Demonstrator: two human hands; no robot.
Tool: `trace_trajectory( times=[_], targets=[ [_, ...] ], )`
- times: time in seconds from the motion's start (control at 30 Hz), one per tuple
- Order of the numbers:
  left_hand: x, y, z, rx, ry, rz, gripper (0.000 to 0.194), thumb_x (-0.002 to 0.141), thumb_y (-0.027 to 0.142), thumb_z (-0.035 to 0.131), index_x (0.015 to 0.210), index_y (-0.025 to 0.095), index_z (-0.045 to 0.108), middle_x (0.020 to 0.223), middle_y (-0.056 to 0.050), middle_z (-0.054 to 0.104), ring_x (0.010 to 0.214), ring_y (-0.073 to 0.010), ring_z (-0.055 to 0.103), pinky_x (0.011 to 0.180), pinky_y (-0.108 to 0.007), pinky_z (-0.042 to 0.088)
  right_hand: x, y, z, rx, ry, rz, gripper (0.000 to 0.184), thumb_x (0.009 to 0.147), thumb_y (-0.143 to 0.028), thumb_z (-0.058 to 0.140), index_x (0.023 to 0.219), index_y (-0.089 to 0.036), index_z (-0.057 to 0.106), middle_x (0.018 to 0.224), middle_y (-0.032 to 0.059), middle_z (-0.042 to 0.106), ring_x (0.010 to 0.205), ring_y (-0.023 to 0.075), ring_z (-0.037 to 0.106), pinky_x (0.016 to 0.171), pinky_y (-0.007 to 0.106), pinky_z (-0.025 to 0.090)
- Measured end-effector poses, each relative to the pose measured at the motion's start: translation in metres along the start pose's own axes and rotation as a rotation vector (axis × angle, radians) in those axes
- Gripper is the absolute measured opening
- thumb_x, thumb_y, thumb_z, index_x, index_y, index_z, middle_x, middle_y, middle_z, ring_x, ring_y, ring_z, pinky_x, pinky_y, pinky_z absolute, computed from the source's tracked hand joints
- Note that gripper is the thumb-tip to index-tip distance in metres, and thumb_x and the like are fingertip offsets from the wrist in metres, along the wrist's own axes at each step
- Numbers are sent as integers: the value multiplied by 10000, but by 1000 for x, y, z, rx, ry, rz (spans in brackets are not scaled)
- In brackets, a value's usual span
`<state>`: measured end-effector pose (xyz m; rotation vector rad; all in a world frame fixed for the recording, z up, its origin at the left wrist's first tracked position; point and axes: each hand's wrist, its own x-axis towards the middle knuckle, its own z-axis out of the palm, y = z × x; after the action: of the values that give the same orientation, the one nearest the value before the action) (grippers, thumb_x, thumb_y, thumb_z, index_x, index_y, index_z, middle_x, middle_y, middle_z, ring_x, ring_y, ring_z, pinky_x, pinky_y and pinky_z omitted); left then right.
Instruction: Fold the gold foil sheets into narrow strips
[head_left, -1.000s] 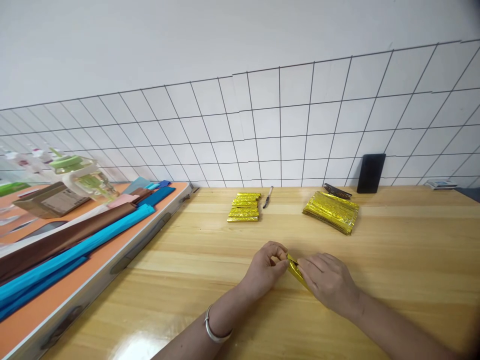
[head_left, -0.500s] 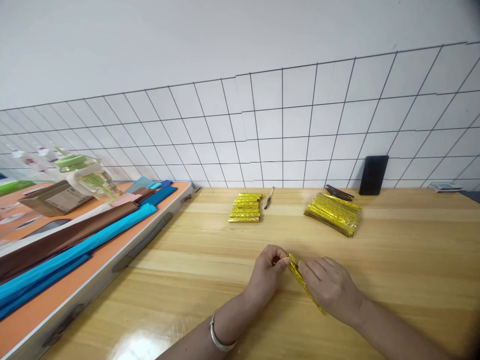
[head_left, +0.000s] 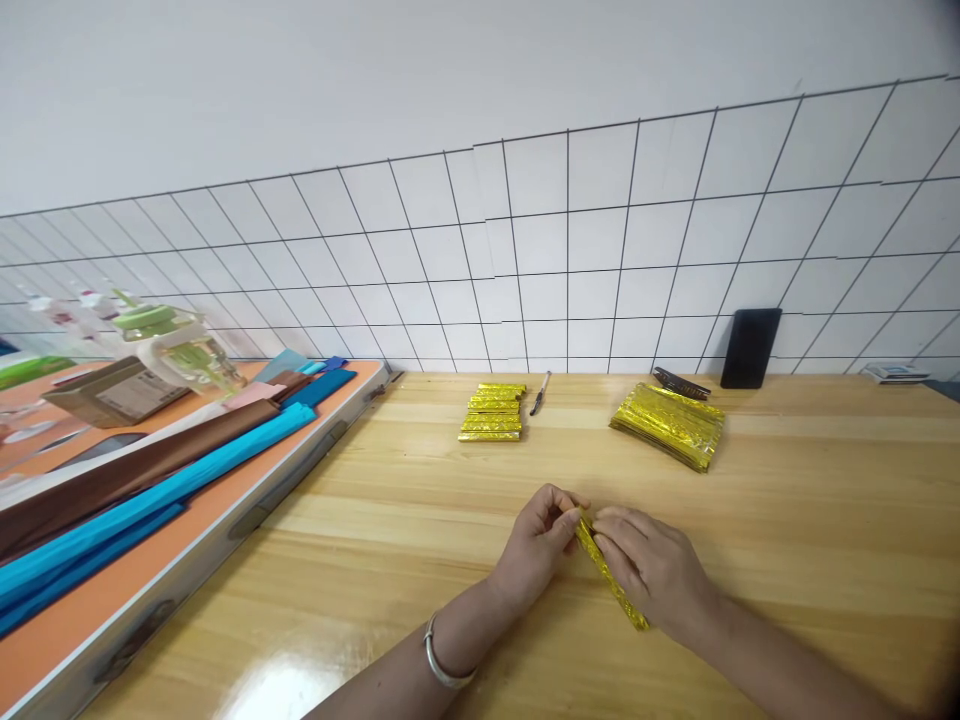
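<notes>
A narrow strip of shiny gold foil (head_left: 609,575), folded lengthwise, lies slantwise between my two hands just above the wooden table. My left hand (head_left: 536,545) pinches its far end between thumb and fingers. Along its right side, my right hand (head_left: 652,565) grips the strip with bent fingers, which hide part of that edge. Farther back on the left, several folded gold foil strips (head_left: 491,422) lie in a row. A stack of flat gold foil sheets (head_left: 667,425) rests at the back right.
A pen (head_left: 540,394) lies beside the row of strips. Behind the foil stack are a dark, slim object (head_left: 681,384) and a black phone-like slab (head_left: 751,348) leaning on the wall. Left, an orange-topped surface (head_left: 217,540) holds coloured rolls (head_left: 225,460), a cardboard box (head_left: 120,392) and a green-lidded bottle (head_left: 176,345).
My right hand's fingers have shifted slightly along the strip's far end, and more of the strip's length shows. My left hand keeps its pinch almost in place.
</notes>
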<state>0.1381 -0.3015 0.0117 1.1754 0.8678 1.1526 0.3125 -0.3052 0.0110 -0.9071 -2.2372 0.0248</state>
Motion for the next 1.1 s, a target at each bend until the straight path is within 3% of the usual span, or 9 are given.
trace_trajectory(
  times=[0.13, 0.3, 0.5, 0.63, 0.93, 1.1],
  targets=[
    [1, 2, 2, -2, 11, -14, 283, 801, 403, 582, 768, 143, 473, 979, -60, 562, 585, -51, 457, 584, -215, 410, 0, -4, 0, 78, -57, 76, 86, 868, -184, 465, 921, -201, 531, 779, 21, 620, 702, 139, 589, 655, 257, 460],
    [0, 4, 2, -14, 1, -16, 332, 778, 456, 600, 795, 152, 467, 965, -62, 574, 589, -59, 492, 585, -222, 431, -3, -1, 3, 76, -75, 136, 75, 865, -175, 466, 869, -217, 528, 742, 1, 611, 660, 131, 580, 631, 251, 437],
    [2, -2, -1, -40, -72, 18, 410, 766, 396, 644, 1081, 179, 496, 931, -47, 564, 653, -86, 523, 629, -249, 448, -3, 6, 3, 107, -37, 163, 110, 868, -162, 459, 926, -219, 533, 802, 14, 627, 724, 138, 591, 675, 257, 448],
    [3, -8, -3, 16, -61, 21, 387, 742, 393, 669, 1031, 158, 563, 805, -29, 559, 682, -105, 517, 654, -255, 453, -3, 7, 4, 128, 12, 138, 115, 862, -159, 470, 933, -224, 533, 824, 18, 634, 745, 138, 600, 688, 255, 461],
    [4, -23, -11, 227, -27, 171, 295, 761, 352, 660, 994, 184, 592, 872, -42, 569, 761, -131, 545, 681, -253, 452, -2, 10, 6, 139, 50, 138, 110, 851, -181, 485, 924, -228, 551, 790, 6, 638, 689, 130, 609, 643, 243, 473],
    [4, -19, -12, 295, -44, 225, 264, 769, 332, 655, 988, 194, 605, 850, -42, 582, 738, -135, 553, 671, -257, 447, -1, 10, 5, 159, 39, 143, 111, 848, -166, 489, 913, -228, 554, 776, 1, 631, 678, 124, 600, 634, 239, 466]
  ],
)
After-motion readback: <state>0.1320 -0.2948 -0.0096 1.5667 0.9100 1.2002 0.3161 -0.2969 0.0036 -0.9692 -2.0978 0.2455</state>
